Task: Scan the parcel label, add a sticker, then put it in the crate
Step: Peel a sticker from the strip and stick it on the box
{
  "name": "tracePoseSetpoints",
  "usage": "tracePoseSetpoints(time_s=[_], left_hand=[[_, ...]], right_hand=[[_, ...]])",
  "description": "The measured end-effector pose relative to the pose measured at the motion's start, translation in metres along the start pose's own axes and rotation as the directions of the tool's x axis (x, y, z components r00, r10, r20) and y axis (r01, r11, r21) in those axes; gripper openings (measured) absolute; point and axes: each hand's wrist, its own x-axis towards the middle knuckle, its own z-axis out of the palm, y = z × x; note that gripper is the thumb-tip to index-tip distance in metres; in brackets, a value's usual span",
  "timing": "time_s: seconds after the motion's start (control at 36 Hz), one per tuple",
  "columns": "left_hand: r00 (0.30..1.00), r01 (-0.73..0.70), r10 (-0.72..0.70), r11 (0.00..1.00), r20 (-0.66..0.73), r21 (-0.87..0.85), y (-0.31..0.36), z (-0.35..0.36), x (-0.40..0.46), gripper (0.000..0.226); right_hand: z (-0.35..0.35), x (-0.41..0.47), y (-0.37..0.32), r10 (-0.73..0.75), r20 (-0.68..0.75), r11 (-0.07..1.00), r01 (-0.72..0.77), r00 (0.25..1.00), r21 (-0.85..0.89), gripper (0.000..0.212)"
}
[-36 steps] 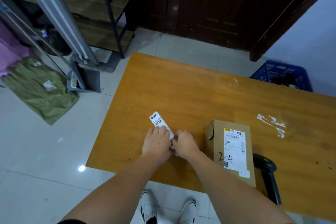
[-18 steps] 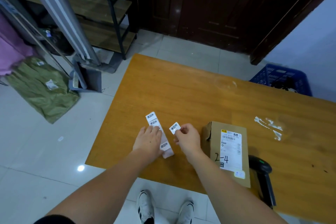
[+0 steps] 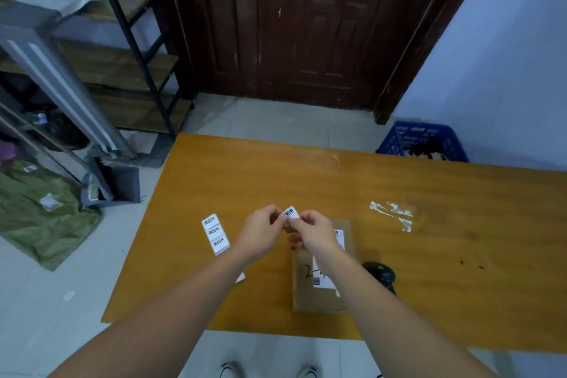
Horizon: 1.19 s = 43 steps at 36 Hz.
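A small white sticker (image 3: 290,213) with black print is pinched between my left hand (image 3: 260,233) and my right hand (image 3: 313,232), raised above the near middle of the orange table (image 3: 429,242). Under my right forearm lies the brown cardboard parcel (image 3: 319,298), flat, with its white shipping label and a handwritten "2-4" partly hidden. The strip of remaining stickers (image 3: 215,234) lies on the table left of my left hand. A black handheld scanner (image 3: 380,275) rests right of the parcel. The blue crate (image 3: 423,144) stands on the floor beyond the table's far right edge.
White tape residue (image 3: 392,213) marks the table to the right. A dark wooden door (image 3: 306,24) is straight ahead. Metal shelving (image 3: 122,49) and a green sack (image 3: 40,212) fill the floor on the left. My shoes show below the table's near edge.
My right hand peeled one sticker off the strip and lifted it. My left hand let go of the strip and joined the right on the sticker, both now over the parcel's far end.
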Motion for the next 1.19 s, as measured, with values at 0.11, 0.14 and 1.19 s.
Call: tracePoseSetpoints(time_s=[0.11, 0.14, 1.19], left_hand=[[0.992, -0.068, 0.041, 0.972, 0.12, 0.223, 0.026, 0.02, 0.0, 0.027], [0.986, -0.089, 0.045, 0.958, 0.163, 0.273, 0.031, 0.025, 0.0, 0.027], [0.967, 0.255, -0.24, 0.889, -0.086, 0.382, 0.073, 0.132, 0.037, 0.038]], right_hand=[[-0.04, -0.001, -0.001, -0.116, -0.058, 0.981, 0.105, 0.992, -0.165, 0.013], [-0.05, -0.001, -0.001, -0.149, -0.046, 0.969, 0.137, 0.988, -0.207, 0.011], [-0.121, 0.066, 0.037, -0.149, -0.177, 0.916, 0.068, 0.973, -0.396, 0.013]])
